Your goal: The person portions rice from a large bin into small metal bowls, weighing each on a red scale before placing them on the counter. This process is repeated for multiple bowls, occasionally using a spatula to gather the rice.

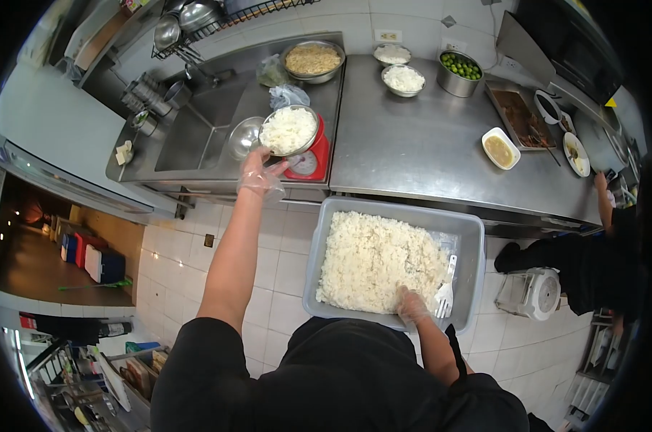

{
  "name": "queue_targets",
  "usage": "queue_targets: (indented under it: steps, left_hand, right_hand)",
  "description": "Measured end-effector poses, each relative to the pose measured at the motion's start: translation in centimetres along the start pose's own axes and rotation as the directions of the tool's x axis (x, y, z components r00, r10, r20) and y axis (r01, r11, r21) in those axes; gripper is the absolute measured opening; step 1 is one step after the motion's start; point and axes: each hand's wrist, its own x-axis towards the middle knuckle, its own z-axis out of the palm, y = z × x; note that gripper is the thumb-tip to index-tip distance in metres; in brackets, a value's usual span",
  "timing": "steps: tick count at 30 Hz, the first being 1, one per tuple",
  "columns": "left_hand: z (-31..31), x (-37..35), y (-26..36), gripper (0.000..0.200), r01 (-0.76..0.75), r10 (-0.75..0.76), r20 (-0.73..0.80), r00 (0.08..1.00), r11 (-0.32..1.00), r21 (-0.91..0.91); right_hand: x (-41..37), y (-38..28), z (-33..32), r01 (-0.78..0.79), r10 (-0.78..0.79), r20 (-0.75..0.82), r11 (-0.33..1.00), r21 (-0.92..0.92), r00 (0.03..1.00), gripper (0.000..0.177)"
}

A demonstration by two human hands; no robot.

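Observation:
My left hand (261, 178), in a clear plastic glove, reaches to the near edge of a metal bowl of white rice (288, 131). That bowl sits on a red kitchen scale (313, 162); the fingers look spread, with the thumb side near the rim. An empty metal bowl (246, 138) is just left of it. My right hand (412, 308), also gloved, is down in the rice (376, 263) at the near side of a large grey tub (477, 248); its fingertips are hidden. A white slotted spatula (447, 291) lies in the tub, right of that hand.
The steel counter (405, 162) holds two bowls of rice, a pot of green fruit (461, 72), a white dish of sauce (499, 149) and a brown tray (520, 115). A sink (189, 144) is left. A co-worker (600, 252) stands right, beside a white stool-like container (531, 294).

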Motion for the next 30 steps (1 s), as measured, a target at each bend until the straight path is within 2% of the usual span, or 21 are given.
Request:
queue_targets:
  steps: [2, 4, 5, 6, 8, 10, 13, 14, 16, 17, 18, 19, 20, 21, 22, 23, 24, 26, 27, 29, 30]
  left_hand:
    - [-0.2, 0.8, -0.1, 0.033, -0.005, 0.006, -0.035, 0.999, 1.0, 0.01]
    - [-1.2, 3.4, -1.0, 0.034, -0.051, 0.037, 0.158, 0.987, 0.995, 0.08]
    - [-3.3, 6.7, -2.2, 0.034, -0.056, 0.043, 0.165, 0.985, 0.995, 0.078]
    - [-2.2, 5.6, -2.1, 0.032, -0.101, 0.088, 0.146, 0.985, 0.991, 0.084]
    - [0.2, 2.4, -2.0, 0.027, -0.217, 0.202, 0.136, 0.97, 0.971, 0.102]
    - [2.0, -1.4, -2.4, 0.023, -0.273, 0.246, 0.192, 0.95, 0.954, 0.127]
    - [3.4, -6.0, -5.1, 0.018, -0.304, 0.238, 0.318, 0.918, 0.936, 0.176]
    - [3.4, -7.0, -6.8, 0.018, -0.285, 0.198, 0.339, 0.919, 0.931, 0.227]
    - [3.0, -8.3, -11.0, 0.019, -0.255, 0.127, 0.396, 0.909, 0.923, 0.288]
    - [2.5, -8.7, -13.4, 0.019, -0.239, 0.093, 0.427, 0.9, 0.922, 0.304]
    - [2.2, -9.3, -15.6, 0.018, -0.203, 0.038, 0.421, 0.906, 0.912, 0.356]
    - [2.1, -10.0, -17.5, 0.018, -0.169, -0.014, 0.41, 0.912, 0.898, 0.407]
    - [2.2, -11.0, -18.6, 0.018, -0.053, -0.107, 0.347, 0.932, 0.906, 0.42]
    - [2.0, -11.8, -19.6, 0.017, 0.066, -0.203, 0.282, 0.938, 0.901, 0.429]
    - [1.3, -12.3, -20.7, 0.017, 0.065, -0.202, 0.285, 0.937, 0.902, 0.426]
    - [0.5, -12.5, -22.0, 0.016, 0.054, -0.197, 0.28, 0.94, 0.893, 0.447]
    - [0.2, -12.8, -22.5, 0.015, 0.048, -0.196, 0.271, 0.942, 0.881, 0.47]
    - [0.1, -13.0, -23.0, 0.014, 0.066, -0.218, 0.251, 0.943, 0.863, 0.502]
    - [0.2, -13.0, -22.8, 0.013, 0.069, -0.228, 0.237, 0.945, 0.843, 0.534]
    - [0.9, -11.8, -22.3, 0.015, 0.024, -0.184, 0.265, 0.946, 0.859, 0.512]
    - [1.4, -10.9, -21.8, 0.017, -0.027, -0.138, 0.298, 0.945, 0.872, 0.489]
  right_hand:
    - [0.3, -0.1, -0.3, 0.018, -0.018, 0.004, 1.0, -0.008, 1.0, 0.043]
    - [0.7, -0.4, -0.6, 0.036, -0.036, 0.004, 0.999, -0.015, 0.999, 0.042]
    - [0.9, -0.9, -1.1, 0.064, -0.067, -0.076, 0.997, -0.041, 0.995, 0.047]
    - [1.2, -1.8, -2.0, 0.087, -0.097, -0.156, 0.994, -0.068, 0.983, 0.051]
    - [2.5, -4.0, -4.6, 0.357, -0.28, -0.528, 0.933, 0.047, 0.802, 0.045]
    - [1.3, -10.8, -13.0, 0.448, -0.242, -0.617, 0.871, 0.202, 0.749, 0.037]
    - [0.2, -17.8, -22.0, 0.654, -0.337, -0.775, 0.746, 0.126, 0.535, 0.035]
    - [0.5, -19.1, -23.5, 0.685, -0.366, -0.797, 0.724, 0.081, 0.481, 0.035]
    - [1.3, -20.9, -25.2, 0.665, -0.445, -0.73, 0.747, 0.016, 0.518, 0.043]
    - [2.5, -21.1, -25.1, 0.687, -0.522, -0.712, 0.723, -0.077, 0.47, 0.041]
    - [3.4, -20.5, -24.3, 0.682, -0.52, -0.715, 0.727, -0.084, 0.466, 0.041]
    - [4.1, -20.0, -23.1, 0.587, -0.579, -0.595, 0.782, -0.21, 0.557, 0.036]
    - [4.7, -19.4, -21.8, 0.491, -0.599, -0.465, 0.801, -0.343, 0.651, 0.031]
    - [5.0, -18.7, -20.7, 0.507, -0.588, -0.413, 0.809, -0.298, 0.695, 0.025]
    - [5.2, -17.9, -19.6, 0.521, -0.579, -0.357, 0.815, -0.254, 0.733, 0.019]
    - [6.4, -16.5, -17.5, 0.589, -0.62, -0.419, 0.778, -0.219, 0.663, 0.007]
    - [6.9, -15.6, -17.5, 0.587, -0.619, -0.414, 0.78, -0.219, 0.667, 0.007]
    - [7.3, -14.0, -17.4, 0.613, -0.554, -0.404, 0.79, 0.021, 0.728, 0.007]
    - [6.4, -14.1, -17.9, 0.549, -0.355, -0.563, 0.807, 0.217, 0.746, 0.004]
    - [6.5, -13.2, -20.3, 0.399, -0.089, -0.435, 0.589, 0.702, 0.896, 0.005]
    - [6.5, -12.2, -21.2, 0.465, -0.078, -0.474, 0.387, 0.796, 0.877, 0.009]
